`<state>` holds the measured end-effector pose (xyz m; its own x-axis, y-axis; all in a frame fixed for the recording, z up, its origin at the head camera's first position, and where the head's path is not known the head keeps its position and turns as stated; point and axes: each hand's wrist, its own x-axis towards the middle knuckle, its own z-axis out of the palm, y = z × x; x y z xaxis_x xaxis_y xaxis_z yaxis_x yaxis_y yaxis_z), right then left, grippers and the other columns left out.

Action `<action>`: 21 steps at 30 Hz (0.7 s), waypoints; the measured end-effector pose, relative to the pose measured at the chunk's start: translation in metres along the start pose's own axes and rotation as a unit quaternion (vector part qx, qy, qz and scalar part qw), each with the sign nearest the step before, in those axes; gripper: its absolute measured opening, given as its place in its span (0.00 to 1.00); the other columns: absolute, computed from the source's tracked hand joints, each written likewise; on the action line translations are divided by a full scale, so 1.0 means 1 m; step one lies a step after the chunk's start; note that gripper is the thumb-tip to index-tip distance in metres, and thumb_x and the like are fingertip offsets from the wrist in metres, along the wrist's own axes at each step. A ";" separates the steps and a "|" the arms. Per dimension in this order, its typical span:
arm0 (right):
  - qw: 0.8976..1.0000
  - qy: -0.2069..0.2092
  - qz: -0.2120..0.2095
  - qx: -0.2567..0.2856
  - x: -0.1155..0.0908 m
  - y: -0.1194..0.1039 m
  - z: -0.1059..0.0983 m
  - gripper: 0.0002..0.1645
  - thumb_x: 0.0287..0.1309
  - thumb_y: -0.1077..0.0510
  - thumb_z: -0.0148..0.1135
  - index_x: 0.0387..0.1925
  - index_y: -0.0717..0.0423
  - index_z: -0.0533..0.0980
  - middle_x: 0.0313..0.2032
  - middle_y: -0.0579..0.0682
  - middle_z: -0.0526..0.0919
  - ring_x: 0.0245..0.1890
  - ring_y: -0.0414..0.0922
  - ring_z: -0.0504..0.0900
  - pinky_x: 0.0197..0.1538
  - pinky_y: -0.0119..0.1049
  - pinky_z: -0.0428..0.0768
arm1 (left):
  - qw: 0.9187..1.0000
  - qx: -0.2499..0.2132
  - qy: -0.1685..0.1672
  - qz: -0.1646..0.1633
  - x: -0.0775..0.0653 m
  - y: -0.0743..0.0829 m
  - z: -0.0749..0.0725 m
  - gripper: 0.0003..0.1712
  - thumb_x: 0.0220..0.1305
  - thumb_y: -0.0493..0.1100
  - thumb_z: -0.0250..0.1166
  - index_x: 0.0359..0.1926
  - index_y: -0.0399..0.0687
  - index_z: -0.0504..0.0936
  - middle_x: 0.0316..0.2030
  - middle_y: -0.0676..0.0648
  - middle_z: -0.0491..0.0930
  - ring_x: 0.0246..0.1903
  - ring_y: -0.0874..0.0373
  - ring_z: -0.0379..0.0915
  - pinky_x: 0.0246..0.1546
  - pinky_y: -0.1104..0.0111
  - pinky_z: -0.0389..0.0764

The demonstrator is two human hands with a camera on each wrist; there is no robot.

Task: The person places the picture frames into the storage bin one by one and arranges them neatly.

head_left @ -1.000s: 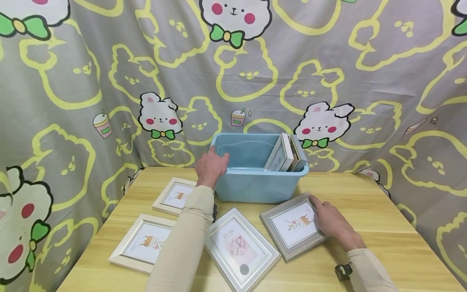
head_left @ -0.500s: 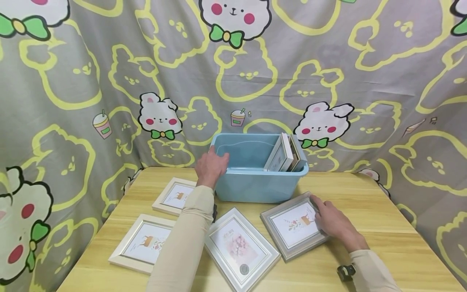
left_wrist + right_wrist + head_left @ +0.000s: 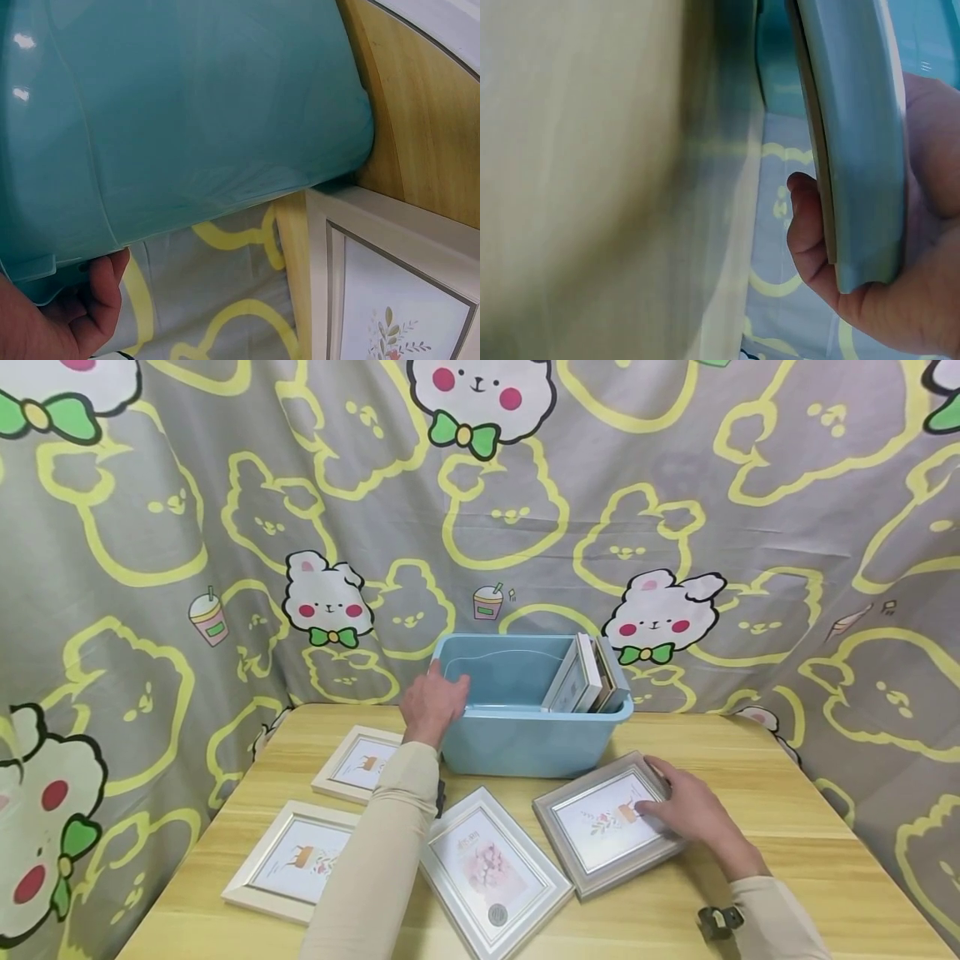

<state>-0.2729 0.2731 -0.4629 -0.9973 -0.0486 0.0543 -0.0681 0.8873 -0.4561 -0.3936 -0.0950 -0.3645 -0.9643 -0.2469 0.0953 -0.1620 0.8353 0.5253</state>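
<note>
My left hand (image 3: 435, 703) grips the left end rim of a light blue plastic bin (image 3: 525, 747). In the left wrist view its fingers (image 3: 106, 292) curl under that rim. With my right hand (image 3: 693, 810) I hold a grey-silver picture frame (image 3: 600, 828) by its right edge, thumb over the front. The right wrist view shows the frame's edge (image 3: 866, 165) raised off the table, with fingers curled behind it. Several picture frames (image 3: 581, 681) lean upright inside the bin at its right end.
A silver picture frame (image 3: 491, 868) with a pink flower print lies in front of the bin. Two cream picture frames, one nearer (image 3: 296, 858) and one farther (image 3: 356, 766), lie on the left of the wooden table (image 3: 795, 827), partly behind my left sleeve. A patterned curtain (image 3: 517, 527) hangs behind.
My right hand has shifted its hold, thumb now over the grey-silver frame's front, and the frame's right side has risen slightly. The left hand stays on the bin rim.
</note>
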 end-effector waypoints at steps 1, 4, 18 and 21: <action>1.000 0.000 0.001 0.001 0.000 -0.001 -0.002 0.52 0.49 0.45 0.71 0.71 0.59 0.59 0.61 0.73 0.70 0.59 0.71 0.70 0.56 0.65 0.70 | 1.000 0.000 -0.001 0.000 0.000 0.000 0.000 0.44 0.60 0.68 0.46 0.73 0.55 0.58 0.60 0.38 0.73 0.52 0.40 0.74 0.51 0.49 0.74; 1.000 0.001 0.004 0.004 -0.002 -0.004 -0.007 0.53 0.46 0.45 0.73 0.70 0.58 0.60 0.58 0.73 0.73 0.55 0.69 0.74 0.52 0.64 0.72 | 1.000 -0.001 -0.001 -0.001 0.000 0.000 0.000 0.44 0.60 0.69 0.46 0.73 0.55 0.57 0.60 0.38 0.73 0.53 0.40 0.74 0.51 0.49 0.74; 1.000 0.012 -0.010 0.024 -0.012 -0.013 -0.020 0.52 0.44 0.53 0.75 0.69 0.59 0.61 0.55 0.72 0.74 0.50 0.64 0.77 0.47 0.59 0.75 | 1.000 -0.006 -0.001 0.002 -0.001 -0.001 0.000 0.44 0.60 0.69 0.46 0.74 0.55 0.58 0.61 0.37 0.72 0.55 0.39 0.72 0.53 0.48 0.73; 1.000 0.010 -0.013 0.025 -0.015 -0.015 -0.023 0.52 0.45 0.55 0.74 0.70 0.60 0.60 0.54 0.71 0.74 0.49 0.62 0.76 0.47 0.59 0.75 | 1.000 -0.006 -0.002 0.003 0.000 0.000 0.000 0.44 0.60 0.69 0.45 0.74 0.55 0.57 0.61 0.37 0.72 0.55 0.39 0.72 0.53 0.48 0.73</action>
<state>-0.2567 0.2705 -0.4365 -0.9946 -0.0611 0.0843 -0.0952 0.8614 -0.4989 -0.3931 -0.0952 -0.3648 -0.9662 -0.2399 0.0941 -0.1540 0.8304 0.5355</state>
